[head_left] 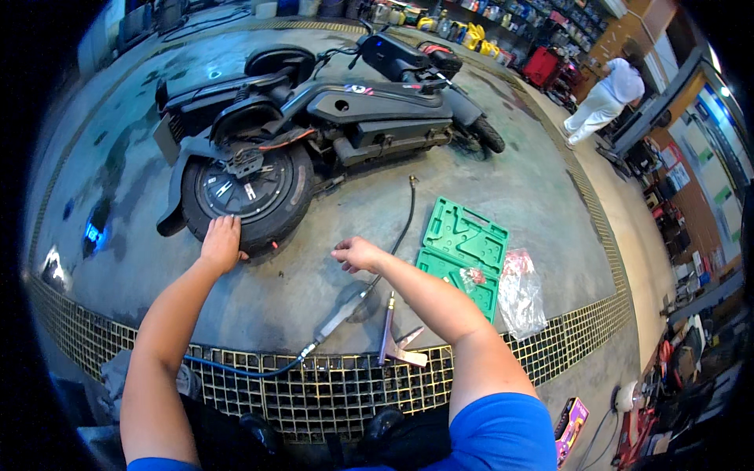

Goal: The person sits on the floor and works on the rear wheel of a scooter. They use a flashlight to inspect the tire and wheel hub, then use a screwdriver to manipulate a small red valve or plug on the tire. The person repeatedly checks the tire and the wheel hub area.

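Note:
A black scooter (377, 106) lies on its side on the floor, its near wheel's tire (294, 200) turned towards me. My left hand (223, 245) grips the near edge of this tire, fingers over the sidewall and thumb spread along the tread. A small red piece (275, 245) shows on the tread to the right of that hand. Farther right, my right hand (357, 255) hovers apart from the wheel, fingers loosely bent and apart, with nothing visible in them. Below it lies an inflator gun (338, 320) with a black hose (408, 228) and a blue hose (251, 372).
An open green tool case (467, 235) and a clear plastic bag (521, 294) lie right of my right hand. A plier-like tool (399, 345) rests by the yellow floor grating (314, 392). Another person (609, 94) stands at the far right, near crowded shelves (534, 31).

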`<state>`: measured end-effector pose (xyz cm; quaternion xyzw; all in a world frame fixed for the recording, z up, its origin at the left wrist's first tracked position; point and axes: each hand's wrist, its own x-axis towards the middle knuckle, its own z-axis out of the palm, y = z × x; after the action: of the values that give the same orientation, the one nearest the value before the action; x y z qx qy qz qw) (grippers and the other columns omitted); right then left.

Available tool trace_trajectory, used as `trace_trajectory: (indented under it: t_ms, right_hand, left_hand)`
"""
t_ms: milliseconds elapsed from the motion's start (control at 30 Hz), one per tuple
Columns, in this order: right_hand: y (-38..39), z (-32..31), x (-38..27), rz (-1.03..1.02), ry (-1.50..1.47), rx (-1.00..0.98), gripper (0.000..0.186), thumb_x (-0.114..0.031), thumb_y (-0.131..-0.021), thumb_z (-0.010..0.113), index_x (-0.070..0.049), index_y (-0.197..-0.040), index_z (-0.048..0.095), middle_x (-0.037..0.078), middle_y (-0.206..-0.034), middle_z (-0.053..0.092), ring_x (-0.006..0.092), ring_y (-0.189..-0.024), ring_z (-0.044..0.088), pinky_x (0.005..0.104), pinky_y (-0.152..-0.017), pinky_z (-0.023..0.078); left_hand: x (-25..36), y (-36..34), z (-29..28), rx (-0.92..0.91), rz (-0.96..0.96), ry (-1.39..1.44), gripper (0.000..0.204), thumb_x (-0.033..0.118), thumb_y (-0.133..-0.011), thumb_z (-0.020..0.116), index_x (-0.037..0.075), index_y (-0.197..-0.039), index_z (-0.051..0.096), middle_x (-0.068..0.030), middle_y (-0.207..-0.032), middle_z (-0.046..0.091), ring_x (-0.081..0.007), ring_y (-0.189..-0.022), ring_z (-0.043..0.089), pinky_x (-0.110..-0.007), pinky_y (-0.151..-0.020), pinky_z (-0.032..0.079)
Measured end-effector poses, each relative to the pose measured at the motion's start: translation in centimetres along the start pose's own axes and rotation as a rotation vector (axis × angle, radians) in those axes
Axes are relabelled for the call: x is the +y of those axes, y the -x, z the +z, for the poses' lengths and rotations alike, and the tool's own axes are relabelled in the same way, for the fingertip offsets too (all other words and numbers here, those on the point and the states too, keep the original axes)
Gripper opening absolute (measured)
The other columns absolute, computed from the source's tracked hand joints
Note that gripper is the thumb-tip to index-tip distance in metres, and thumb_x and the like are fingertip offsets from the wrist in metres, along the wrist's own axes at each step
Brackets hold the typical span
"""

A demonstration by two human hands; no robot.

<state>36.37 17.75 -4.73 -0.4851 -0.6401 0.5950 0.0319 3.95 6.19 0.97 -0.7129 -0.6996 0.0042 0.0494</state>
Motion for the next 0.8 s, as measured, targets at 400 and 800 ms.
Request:
trace_trajectory:
  t_ms: [400,800]
  right_hand:
    - [-0.1,0.1,0.3,-0.091,0.054,0.037,0.038,-0.032,-0.087,0.068,0.003,-0.1,0.064,0.009,-0.079,0.063,0.0171,-0.059,0.06,0.0325,-0.047,0.048]
    - [-0.2,0.6,-0.1,-0.088,0.111,0.025,0.046,-0.037,-0.085,0.067,0.001,-0.112,0.065,0.008,-0.085,0.066,0.0158,-0.063,0.062,0.0303,-0.053,0.051]
  left_hand:
    - [1.4,0.1,-0.3,-0.076,-0.067,-0.008,0.092,0.03,-0.068,0.082,-0.005,-0.138,0.035,-0.0177,-0.133,0.046,-0.0311,-0.126,0.042,-0.039,-0.107,0.033]
    - [-0.5,-0.2,1.1,0.002,-0.013,0.006,0.079,0.027,-0.069,0.08,-0.003,-0.133,0.042,-0.0178,-0.128,0.051,-0.0325,-0.122,0.047,-0.041,-0.103,0.037]
